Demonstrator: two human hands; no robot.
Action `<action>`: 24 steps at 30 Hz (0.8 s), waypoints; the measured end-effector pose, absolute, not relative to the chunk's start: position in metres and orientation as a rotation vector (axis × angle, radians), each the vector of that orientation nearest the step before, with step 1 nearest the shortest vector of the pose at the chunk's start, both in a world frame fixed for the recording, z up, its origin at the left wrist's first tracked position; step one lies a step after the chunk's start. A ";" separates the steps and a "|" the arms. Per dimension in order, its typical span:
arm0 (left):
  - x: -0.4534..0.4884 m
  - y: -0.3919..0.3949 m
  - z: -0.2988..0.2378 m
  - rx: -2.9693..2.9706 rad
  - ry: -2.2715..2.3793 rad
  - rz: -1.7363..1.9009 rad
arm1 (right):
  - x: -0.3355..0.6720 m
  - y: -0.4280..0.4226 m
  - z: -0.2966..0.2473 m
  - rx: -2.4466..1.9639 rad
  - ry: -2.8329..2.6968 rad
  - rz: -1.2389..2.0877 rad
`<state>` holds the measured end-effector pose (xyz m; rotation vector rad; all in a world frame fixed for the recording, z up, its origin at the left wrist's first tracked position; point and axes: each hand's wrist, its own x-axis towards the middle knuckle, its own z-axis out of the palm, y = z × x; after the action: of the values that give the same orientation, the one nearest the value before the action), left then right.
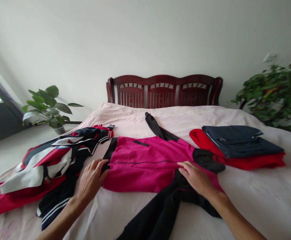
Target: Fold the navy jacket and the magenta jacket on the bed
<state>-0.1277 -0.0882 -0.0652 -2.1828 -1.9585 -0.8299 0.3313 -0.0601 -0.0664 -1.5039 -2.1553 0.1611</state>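
A magenta jacket [137,180] with black sleeves and a dark hem lies front up on the bed, its hem to the left and its collar to the right. A dark zip runs lengthwise along its middle. At the hem, my left hand [93,175] has the edge between fingers and thumb. Near the chest, the fingertips of my right hand [194,175] are drawn together on the jacket at the zip; whether they pinch the zip pull is too small to tell. One black sleeve stretches toward the headboard, the other toward me.
Rumpled red, white and navy clothes [57,156] lie on the left. To the right, folded navy trousers [243,141] rest on folded red clothing [258,162]. A pale pink sheet [255,196] covers the bed below a wooden headboard [162,91]. Plants [45,105] flank it.
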 end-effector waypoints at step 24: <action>-0.125 -0.095 -0.022 -2.147 -2.346 -1.844 | 0.370 -0.117 -0.101 -1.426 -1.988 -0.207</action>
<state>-0.1248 -0.0955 -0.0221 -2.1467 -2.3465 -1.8438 0.3704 -0.1166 -0.1006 -1.4255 -1.9878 -0.2074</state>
